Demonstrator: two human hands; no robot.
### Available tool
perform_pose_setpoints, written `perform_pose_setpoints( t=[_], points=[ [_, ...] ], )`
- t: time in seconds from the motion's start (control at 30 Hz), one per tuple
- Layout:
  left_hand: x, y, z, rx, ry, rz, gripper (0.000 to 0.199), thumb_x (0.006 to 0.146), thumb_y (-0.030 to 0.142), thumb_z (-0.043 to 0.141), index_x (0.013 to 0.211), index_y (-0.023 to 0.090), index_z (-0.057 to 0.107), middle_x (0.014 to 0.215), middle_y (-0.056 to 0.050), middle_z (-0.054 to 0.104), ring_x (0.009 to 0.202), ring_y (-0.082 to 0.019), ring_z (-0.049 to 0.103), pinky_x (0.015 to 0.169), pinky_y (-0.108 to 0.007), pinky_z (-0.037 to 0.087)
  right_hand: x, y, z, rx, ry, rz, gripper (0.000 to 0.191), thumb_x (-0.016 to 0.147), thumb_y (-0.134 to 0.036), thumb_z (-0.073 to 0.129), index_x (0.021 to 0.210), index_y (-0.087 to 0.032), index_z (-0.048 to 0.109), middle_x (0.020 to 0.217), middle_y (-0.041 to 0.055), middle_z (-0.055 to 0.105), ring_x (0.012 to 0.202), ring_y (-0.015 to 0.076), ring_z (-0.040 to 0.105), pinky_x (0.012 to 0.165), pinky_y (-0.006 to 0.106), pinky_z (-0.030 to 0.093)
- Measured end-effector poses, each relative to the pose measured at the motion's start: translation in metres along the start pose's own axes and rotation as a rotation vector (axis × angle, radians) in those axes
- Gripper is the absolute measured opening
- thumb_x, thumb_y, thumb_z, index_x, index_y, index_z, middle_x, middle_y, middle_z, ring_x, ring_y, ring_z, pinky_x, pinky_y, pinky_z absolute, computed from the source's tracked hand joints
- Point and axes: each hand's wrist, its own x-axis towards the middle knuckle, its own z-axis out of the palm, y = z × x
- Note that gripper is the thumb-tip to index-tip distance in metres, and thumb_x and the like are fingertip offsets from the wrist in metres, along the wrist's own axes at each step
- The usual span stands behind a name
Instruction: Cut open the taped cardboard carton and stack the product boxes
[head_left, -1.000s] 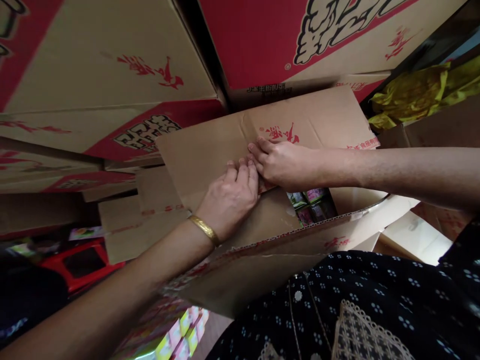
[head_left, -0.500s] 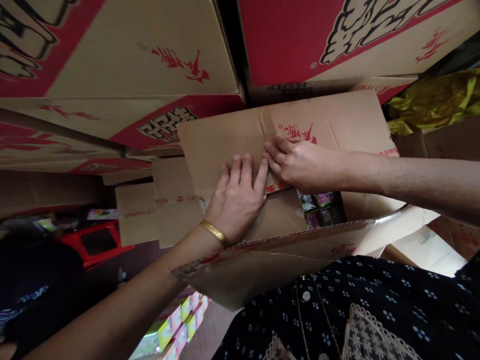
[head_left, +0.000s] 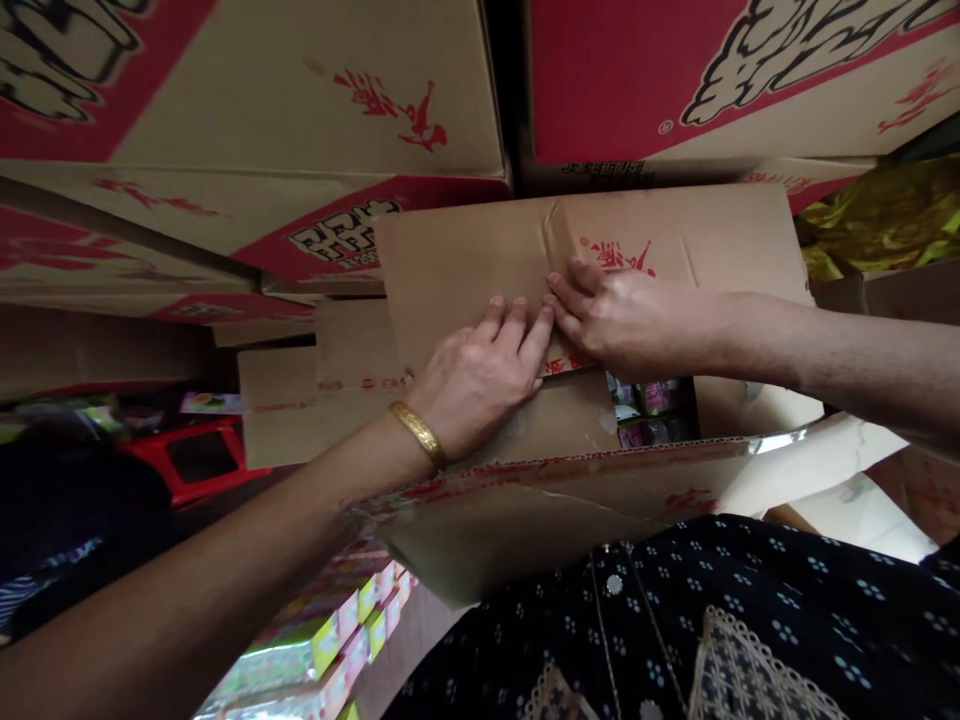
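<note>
2 bare hands, left [head_left: 480,385] and right [head_left: 626,315], press flat, ungripping fingers on a cardboard flap [head_left: 465,260] folded over an open carton [head_left: 525,530]; small packets [head_left: 656,410] show inside, red-printed boxes [head_left: 405,85] behind.

Worn on the head, looking forward and steeply down.
</note>
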Motion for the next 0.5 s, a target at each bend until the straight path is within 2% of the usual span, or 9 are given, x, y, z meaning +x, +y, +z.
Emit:
perform_pose_setpoints(
  t=[0.1, 0.27, 0.37, 0.4, 0.5],
  points=[
    [-0.015, 0.003, 0.009, 0.009, 0.077, -0.068, 0.054, 0.096, 0.03, 0.046, 0.145, 0.009, 0.053, 0.147, -0.025, 0.053, 0.139, -0.039, 0.048, 0.107, -0.052, 0.05, -0.001, -0.005, 0.006, 0.025, 0.059, 0.058, 0.053, 0.098, -0.013, 0.037, 0.147, 0.005, 0.043, 0.145, 0.0294, 0.05, 0.129, 0.0335, 0.055, 0.1, 0.049, 0.05],
    [-0.054, -0.009, 0.023, 0.019, 0.251, -0.182, 0.043, 0.098, 0.027, 0.046, 0.134, 0.01, 0.063, 0.139, -0.024, 0.06, 0.133, -0.038, 0.056, 0.106, -0.054, 0.052, 0.0, -0.013, 0.012, 0.046, 0.08, 0.123, 0.052, 0.098, -0.012, 0.039, 0.146, 0.006, 0.045, 0.144, 0.0324, 0.049, 0.129, 0.0334, 0.054, 0.1, 0.049, 0.05],
    [-0.071, -0.014, 0.028, -0.009, 0.429, -0.137, 0.039, 0.098, 0.026, 0.051, 0.132, 0.012, 0.063, 0.134, -0.021, 0.065, 0.134, -0.035, 0.056, 0.109, -0.051, 0.051, 0.001, -0.014, 0.013, 0.009, 0.119, 0.115, 0.052, 0.096, -0.014, 0.041, 0.143, 0.008, 0.048, 0.14, 0.033, 0.053, 0.127, 0.034, 0.056, 0.102, 0.05, 0.049],
    [-0.075, -0.012, 0.031, -0.027, 0.456, -0.097, 0.038, 0.098, 0.026, 0.053, 0.132, 0.013, 0.063, 0.134, -0.019, 0.065, 0.135, -0.033, 0.055, 0.111, -0.05, 0.05, 0.001, -0.013, 0.012, -0.015, 0.12, 0.107, 0.053, 0.095, -0.014, 0.042, 0.142, 0.008, 0.049, 0.139, 0.0329, 0.054, 0.125, 0.0341, 0.058, 0.102, 0.05, 0.049],
    [-0.081, 0.005, 0.049, -0.101, 0.386, 0.045, 0.037, 0.1, 0.025, 0.048, 0.133, 0.022, 0.063, 0.137, -0.01, 0.066, 0.135, -0.024, 0.056, 0.111, -0.043, 0.051, 0.002, -0.01, 0.01, -0.098, 0.093, 0.049, 0.055, 0.092, -0.016, 0.043, 0.14, 0.011, 0.049, 0.134, 0.0351, 0.056, 0.121, 0.0353, 0.06, 0.097, 0.047, 0.051]
  ],
)
